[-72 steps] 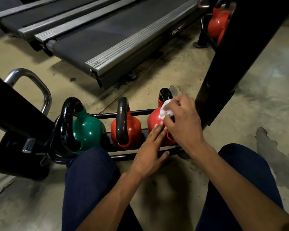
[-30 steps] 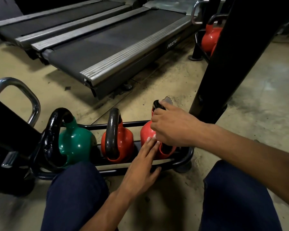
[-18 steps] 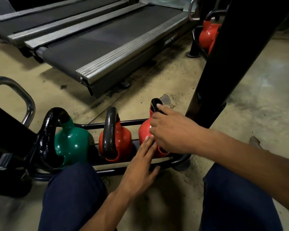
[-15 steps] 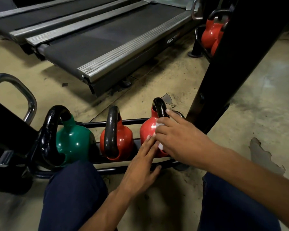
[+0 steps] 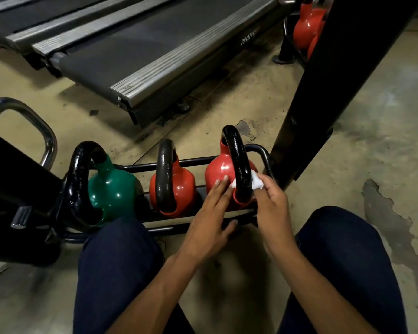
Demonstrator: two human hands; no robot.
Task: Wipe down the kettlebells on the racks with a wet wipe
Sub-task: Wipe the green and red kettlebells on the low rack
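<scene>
Wet wipe on the handle of the end kettlebell, three kettlebells on the low rack

The rack [image 5: 263, 151] holds one green kettlebell [image 5: 111, 189] and two red ones, all with black handles. The right hand [image 5: 272, 206] pinches one white wet wipe [image 5: 256, 183] in curled fingers against the handle of the rightmost red kettlebell [image 5: 221, 169]. The left hand [image 5: 210, 218] lies on that bell's red body, fingers [image 5: 221, 186] straight and holding nothing. The second red kettlebell [image 5: 181, 186] stands just left of it, the green one further left. Behind it lie two treadmills; the nearer treadmill [image 5: 143, 44] bears letters reading about "PROZI", the rest unclear. Far behind and to the right, more red kettlebells [image 5: 307, 27] sit past a black post [image 5: 323, 92].
</scene>
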